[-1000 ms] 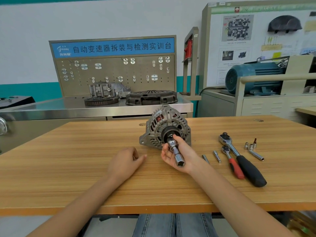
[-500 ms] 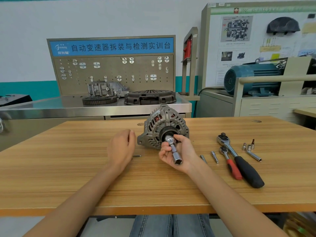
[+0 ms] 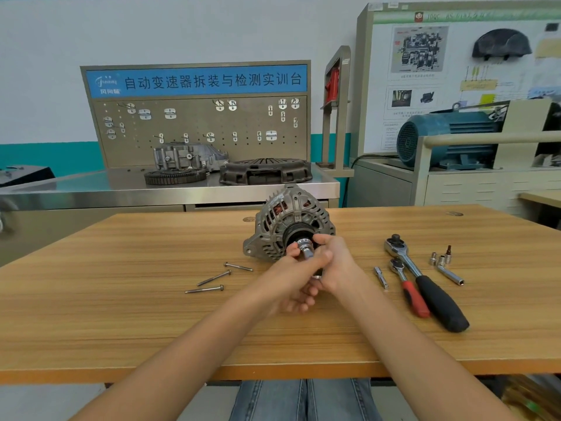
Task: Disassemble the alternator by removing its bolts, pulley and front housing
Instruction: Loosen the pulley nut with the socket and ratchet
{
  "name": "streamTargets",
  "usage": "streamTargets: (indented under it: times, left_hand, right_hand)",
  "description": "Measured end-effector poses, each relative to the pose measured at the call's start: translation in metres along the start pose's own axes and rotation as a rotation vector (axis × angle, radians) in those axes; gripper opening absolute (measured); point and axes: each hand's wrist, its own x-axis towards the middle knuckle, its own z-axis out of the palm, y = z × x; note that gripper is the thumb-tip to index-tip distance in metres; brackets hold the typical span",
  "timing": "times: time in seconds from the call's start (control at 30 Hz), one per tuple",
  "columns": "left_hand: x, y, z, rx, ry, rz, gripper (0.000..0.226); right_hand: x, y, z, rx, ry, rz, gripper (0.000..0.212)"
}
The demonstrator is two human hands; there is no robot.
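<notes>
arms: both forearms bare up to the frame's lower edge, no sleeves in sight
left hand (image 3: 291,281): bare, no glove, no ring or watch visible
right hand (image 3: 335,262): bare, no glove, wrist unadorned
legs: blue denim jeans (image 3: 303,399), faded, with stitched seams running lengthwise, seen below the table edge

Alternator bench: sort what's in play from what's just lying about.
In play:
alternator
socket on its pulley
left hand and right hand, both on the socket
three long bolts, already out
black-handled ratchet

Lying about:
red-handled ratchet
extension bar
small sockets
clutch cover behind
blue motor
</notes>
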Motion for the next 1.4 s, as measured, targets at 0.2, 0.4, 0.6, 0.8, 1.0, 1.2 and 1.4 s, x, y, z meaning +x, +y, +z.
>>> streamTargets:
  times: [0.2,0.4,0.6,0.8,1.0,1.2,1.4]
  left_hand:
    - [-0.002,-0.003,0.004,-0.358,-0.005,-0.112,0.039]
    - [-0.007,-0.006,0.016,-0.959,0.05,-0.193,0.02]
    - [-0.016,-0.011,0.023,-1.19,0.066,-0.101,0.017]
    - [-0.017,-0.006,0.03,-1.419,-0.072,-0.075,0.039]
    - [-0.013,-0.004,0.034,-1.229,0.035,-0.081,0.018]
    - [-0.013,-0.004,0.035,-1.133,0.1,-0.109,0.028]
    - [-0.004,-0.003,0.033,-1.171,0.127,-0.202,0.041]
  right_hand:
    - [-0.006,-0.012,-0.006,-0.609,0.101,0.026,0.044]
    - [0.0,-0.015,-0.005,-0.478,0.139,-0.049,0.058]
    - [0.005,-0.012,-0.001,-0.444,0.227,-0.137,0.032]
    - [0.002,-0.013,0.002,-0.349,0.177,-0.114,0.03]
    - [0.009,-0.012,0.0,-0.352,0.215,-0.116,0.04]
    - [0.008,-0.011,-0.006,-0.322,0.205,-0.134,0.03]
    - [0.008,-0.011,-0.007,-0.313,0.184,-0.077,0.041]
